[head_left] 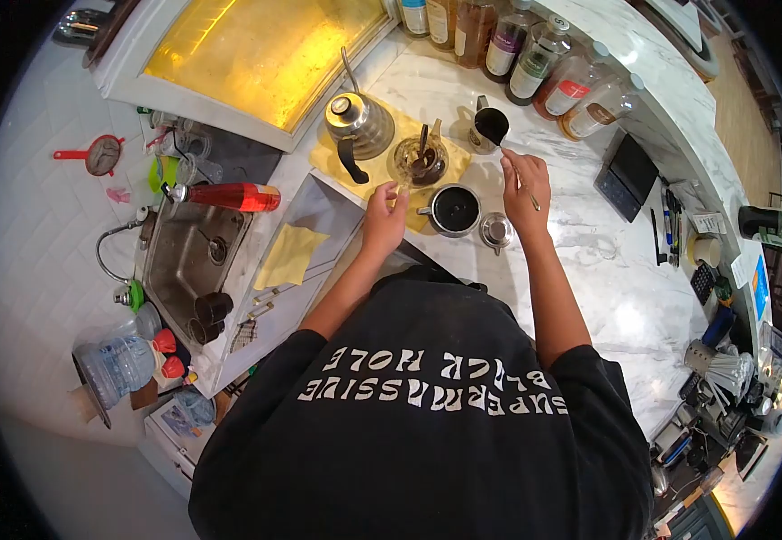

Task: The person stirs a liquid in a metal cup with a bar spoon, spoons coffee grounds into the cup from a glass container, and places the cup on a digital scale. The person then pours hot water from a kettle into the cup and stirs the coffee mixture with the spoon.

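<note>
By the right hand point(526, 184), a slender metal utensil point(534, 200) is gripped between thumb and fingers, just beside the metal pitcher point(488, 129); whether the pitcher is touched cannot be told. A spill would be the likeliest mishap: the pitcher could be knocked by the right knuckles if the wrist were turned carelessly, and the metal mug point(456, 233), filled with dark liquid, could be tipped if its handle were caught by the left hand point(386, 216). The glass server point(421, 160), near the left fingertips, could likewise be nudged on the yellow cloth point(326, 164), where the gooseneck kettle point(361, 126) is also set. The right fingers are closed around the utensil. The left fingers are loosely curled and parted, with nothing seen held; contact with the server cannot be judged. The mug is placed between the two hands.
</note>
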A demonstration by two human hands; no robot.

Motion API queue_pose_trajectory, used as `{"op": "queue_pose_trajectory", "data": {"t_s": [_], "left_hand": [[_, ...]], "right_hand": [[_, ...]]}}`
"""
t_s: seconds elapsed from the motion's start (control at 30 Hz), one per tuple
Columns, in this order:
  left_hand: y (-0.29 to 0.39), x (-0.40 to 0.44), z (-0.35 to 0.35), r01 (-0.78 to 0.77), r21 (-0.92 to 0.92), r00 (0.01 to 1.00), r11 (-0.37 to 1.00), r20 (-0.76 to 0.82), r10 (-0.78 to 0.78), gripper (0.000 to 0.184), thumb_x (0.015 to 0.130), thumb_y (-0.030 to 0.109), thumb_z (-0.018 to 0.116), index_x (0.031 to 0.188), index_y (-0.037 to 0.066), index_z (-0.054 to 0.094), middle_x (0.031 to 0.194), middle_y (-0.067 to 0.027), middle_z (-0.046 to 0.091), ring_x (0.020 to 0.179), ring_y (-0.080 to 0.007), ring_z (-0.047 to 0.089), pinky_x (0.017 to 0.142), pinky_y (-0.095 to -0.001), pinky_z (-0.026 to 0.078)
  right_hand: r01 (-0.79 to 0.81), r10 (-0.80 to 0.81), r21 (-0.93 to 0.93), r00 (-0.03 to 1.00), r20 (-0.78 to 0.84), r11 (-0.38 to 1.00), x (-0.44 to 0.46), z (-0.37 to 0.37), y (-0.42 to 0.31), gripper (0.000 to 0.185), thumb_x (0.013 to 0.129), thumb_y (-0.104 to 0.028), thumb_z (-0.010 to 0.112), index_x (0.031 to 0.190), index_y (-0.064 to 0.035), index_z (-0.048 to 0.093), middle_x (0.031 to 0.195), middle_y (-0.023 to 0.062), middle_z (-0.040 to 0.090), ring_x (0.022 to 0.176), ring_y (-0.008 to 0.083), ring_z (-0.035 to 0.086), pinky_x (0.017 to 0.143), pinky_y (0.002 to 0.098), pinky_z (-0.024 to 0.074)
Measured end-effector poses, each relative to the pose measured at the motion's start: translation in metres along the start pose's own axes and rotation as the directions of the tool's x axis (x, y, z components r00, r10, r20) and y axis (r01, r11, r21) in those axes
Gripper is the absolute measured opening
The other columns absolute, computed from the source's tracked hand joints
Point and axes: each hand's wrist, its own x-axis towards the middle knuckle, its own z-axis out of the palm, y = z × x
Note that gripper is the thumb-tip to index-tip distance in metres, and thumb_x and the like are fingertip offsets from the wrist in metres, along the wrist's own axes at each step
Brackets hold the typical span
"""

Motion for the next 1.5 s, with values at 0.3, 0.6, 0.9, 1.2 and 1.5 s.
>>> {"op": "queue_pose_trajectory", "data": {"t_s": [0.3,0.6,0.9,1.2,1.5], "left_hand": [[-0.001,0.034,0.007,0.032,0.093,0.988,0.995,0.149,-0.046,0.036,0.103,0.032,0.059,0.097,-0.002,0.069,0.083,-0.0078,0.067,0.076,-0.0167,0.059,0.074,-0.0348,0.048],[0.034,0.009,-0.028,0.136,-0.271,0.983,0.953,0.16,-0.095,0.032,0.104,0.029,0.06,0.106,-0.001,0.07,0.092,-0.0026,0.068,0.083,-0.0124,0.062,0.079,-0.0289,0.052],[0.099,-0.054,-0.09,-0.049,-0.465,0.982,0.884,0.139,0.128,0.026,0.102,0.017,0.063,0.096,-0.007,0.071,0.126,-0.0162,0.065,0.1,-0.0144,0.066,0.086,-0.0282,0.052],[0.121,-0.111,-0.087,-0.199,-0.514,0.948,0.834,0.116,0.298,0.024,0.105,0.008,0.056,0.088,-0.006,0.065,0.141,-0.023,0.054,0.124,-0.0274,0.06,0.103,-0.0374,0.051],[0.13,-0.117,-0.091,-0.306,-0.421,0.932,0.854,0.053,0.36,0.024,0.103,0.011,0.06,0.088,-0.005,0.067,0.139,-0.0239,0.055,0.126,-0.0311,0.058,0.104,-0.0384,0.045]], "right_hand": [[-0.116,0.112,0.063,0.992,0.058,0.991,-0.03,-0.013,0.017,0.057,0.089,-0.016,0.077,0.142,-0.0123,0.056,0.114,0.0134,0.07,0.104,0.0326,0.063,0.093,0.0434,0.0492],[-0.603,0.509,0.289,0.791,0.339,0.744,-0.066,-0.128,-0.025,0.088,0.077,-0.012,0.084,0.154,-0.0146,0.04,0.136,0.0135,0.062,0.118,0.0292,0.063,0.099,0.0474,0.0495],[-0.356,0.147,0.572,0.913,0.38,0.739,-0.033,-0.165,-0.114,0.073,0.08,-0.009,0.079,0.147,-0.0055,0.051,0.117,0.009,0.066,0.106,0.0201,0.063,0.096,0.0366,0.0498],[-0.168,0.105,0.438,0.981,0.165,0.883,-0.043,-0.098,-0.168,0.044,0.088,-0.008,0.079,0.129,-0.0011,0.064,0.08,0.0072,0.067,0.07,0.0131,0.062,0.068,0.027,0.0507],[0.129,-0.151,0.369,0.988,0.032,0.921,-0.041,-0.096,-0.171,0.021,0.091,0.004,0.068,0.111,-0.0018,0.069,0.082,0.0142,0.066,0.07,0.0281,0.064,0.063,0.0348,0.0497]]}}
